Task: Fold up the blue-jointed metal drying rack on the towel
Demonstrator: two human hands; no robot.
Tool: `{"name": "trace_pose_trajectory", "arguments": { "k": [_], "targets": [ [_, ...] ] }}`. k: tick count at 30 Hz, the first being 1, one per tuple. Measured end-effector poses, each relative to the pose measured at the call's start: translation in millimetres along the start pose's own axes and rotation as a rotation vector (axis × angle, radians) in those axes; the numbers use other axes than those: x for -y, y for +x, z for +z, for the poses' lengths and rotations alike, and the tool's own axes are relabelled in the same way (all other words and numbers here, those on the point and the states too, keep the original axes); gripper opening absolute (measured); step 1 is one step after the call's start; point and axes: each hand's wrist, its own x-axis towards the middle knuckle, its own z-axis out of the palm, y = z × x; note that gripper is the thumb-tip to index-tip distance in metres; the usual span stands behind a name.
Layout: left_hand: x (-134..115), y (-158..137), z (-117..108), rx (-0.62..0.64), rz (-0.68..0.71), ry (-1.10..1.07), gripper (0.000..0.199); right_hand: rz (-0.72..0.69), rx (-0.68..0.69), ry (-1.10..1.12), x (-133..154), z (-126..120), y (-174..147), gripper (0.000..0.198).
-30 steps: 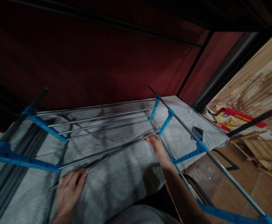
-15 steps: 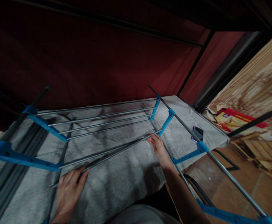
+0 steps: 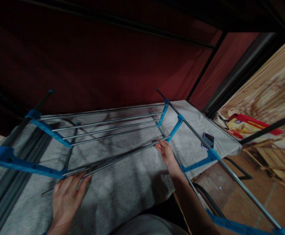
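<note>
My left hand point(image 3: 67, 193) is wrapped over the left part of a loose thin metal tube point(image 3: 110, 163), whose end sticks out to the left of the hand. With fingers pinched, my right hand point(image 3: 165, 150) grips near the tube's other end, close to a blue plastic bracket point(image 3: 175, 128). The tube lies at a slight angle along another tube set in the rack, and the two nearly meet at the right. This rack has blue brackets, such as the one at left point(image 3: 27, 165), on grey side poles point(image 3: 197, 131). Several tubes point(image 3: 113, 129) span its far tier.
A grey cloth point(image 3: 123, 192) covers the surface below the rack. Several thick grey poles point(image 3: 17, 182) lie at the left. To the right are a phone point(image 3: 208, 140), a red and yellow box point(image 3: 250, 125) and a wooden slatted piece point(image 3: 274, 160) on the floor.
My left hand has shifted left and a little up with the tube, whose left end now reaches farther left and lies nearer the rack's tube. My right hand is nearly still.
</note>
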Motion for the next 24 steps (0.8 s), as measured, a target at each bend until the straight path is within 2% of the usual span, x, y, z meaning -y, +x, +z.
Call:
{"name": "trace_pose_trajectory", "arguments": {
  "k": [7,11,18,24],
  "targets": [
    [-10.7,19.7,-4.3,-0.157,-0.030,0.073,0.025,0.015,-0.004,-0.022,5.3,-4.4,-4.4,0.040],
    [-15.1,30.5,-10.9,-0.151,-0.025,0.114,0.019,0.070,-0.007,0.005,4.1,-9.7,1.7,0.040],
    [-16.5,38.1,-13.0,-0.137,-0.029,0.146,0.018,0.058,0.008,0.002,2.4,-12.6,4.8,0.037],
    [-13.7,43.7,-10.5,-0.146,-0.024,0.176,0.018,0.006,0.024,-0.157,2.6,-8.5,0.0,0.035]
  ]
}}
